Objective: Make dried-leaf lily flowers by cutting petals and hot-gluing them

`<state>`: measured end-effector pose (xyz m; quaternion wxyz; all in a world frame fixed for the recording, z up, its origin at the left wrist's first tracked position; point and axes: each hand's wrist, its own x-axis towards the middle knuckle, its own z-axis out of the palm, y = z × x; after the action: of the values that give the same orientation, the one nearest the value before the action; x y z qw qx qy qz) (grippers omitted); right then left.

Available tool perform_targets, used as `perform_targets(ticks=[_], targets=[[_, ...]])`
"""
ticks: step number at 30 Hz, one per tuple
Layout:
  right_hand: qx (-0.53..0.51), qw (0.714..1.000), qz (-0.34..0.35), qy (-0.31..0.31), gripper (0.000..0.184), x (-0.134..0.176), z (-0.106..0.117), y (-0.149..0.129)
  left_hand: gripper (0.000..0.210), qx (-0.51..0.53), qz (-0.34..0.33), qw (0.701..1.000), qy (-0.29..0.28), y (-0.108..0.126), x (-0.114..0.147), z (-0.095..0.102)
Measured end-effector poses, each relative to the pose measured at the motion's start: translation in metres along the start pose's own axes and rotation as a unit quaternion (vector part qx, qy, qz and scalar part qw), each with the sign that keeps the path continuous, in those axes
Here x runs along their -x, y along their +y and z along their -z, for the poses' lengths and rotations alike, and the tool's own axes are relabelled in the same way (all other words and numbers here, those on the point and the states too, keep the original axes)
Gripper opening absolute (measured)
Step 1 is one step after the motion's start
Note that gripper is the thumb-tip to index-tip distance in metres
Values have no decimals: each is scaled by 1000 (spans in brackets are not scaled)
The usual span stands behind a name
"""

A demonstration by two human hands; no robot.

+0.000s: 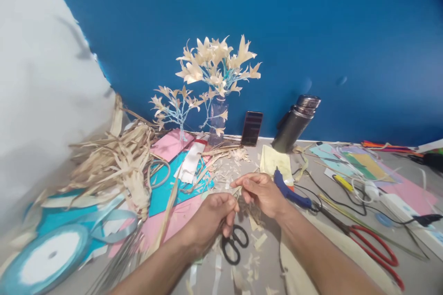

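Note:
My left hand [216, 214] is closed in a pinch in the middle of the table. Close to its right, my right hand [261, 191] has its thumb and index finger bent together. Between the two sets of fingertips shows a thin pale strip [238, 191], like dried husk; it is too small to make out fully, and I cannot tell whether both hands grip it. Black-handled scissors [231, 250] lie just below the hands, among husk scraps [256, 242]. A blue glue gun [292, 193] rests right of my right hand.
Dried corn husks [114, 156] and a light-blue ribbon roll [74, 235] are on the left. Husk flowers [221, 62] stand in a clear bottle [217, 122] by the wall, near a phone [252, 129] and a flask [294, 124]. Red-handled scissors [377, 244], cables and a power strip [411, 216] lie right.

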<state>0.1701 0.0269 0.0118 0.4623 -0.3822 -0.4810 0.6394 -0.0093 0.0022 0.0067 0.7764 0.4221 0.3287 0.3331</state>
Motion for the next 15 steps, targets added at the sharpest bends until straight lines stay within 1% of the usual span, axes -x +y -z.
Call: perform_targets(ticks=[1, 3, 6, 8, 10, 12, 15], targets=[[-23, 1000, -1, -11, 32, 1, -1, -2, 33, 10, -1, 1000, -15, 1, 1, 0], [-63, 998, 1, -27, 32, 2, -3, -6, 35, 15, -13, 1000, -11, 5, 3, -2], [-100, 995, 1, -27, 38, 3, -7, -10, 33, -14, -20, 999, 48, 11, 6, -9], [-104, 995, 0, 7, 44, 2, -8, -9, 30, -43, -14, 996, 81, 13, 6, -12], [-99, 993, 8, 58, 48, 0, -7, -5, 27, -64, -14, 992, 104, 11, 4, -13], [-81, 991, 26, 106, 42, -2, -6, -2, 25, -71, -22, 990, 119, 5, 0, -10], [-24, 986, 49, 155, 35, -5, -4, 1, 25, -54, -37, 991, 113, -2, -6, -2]])
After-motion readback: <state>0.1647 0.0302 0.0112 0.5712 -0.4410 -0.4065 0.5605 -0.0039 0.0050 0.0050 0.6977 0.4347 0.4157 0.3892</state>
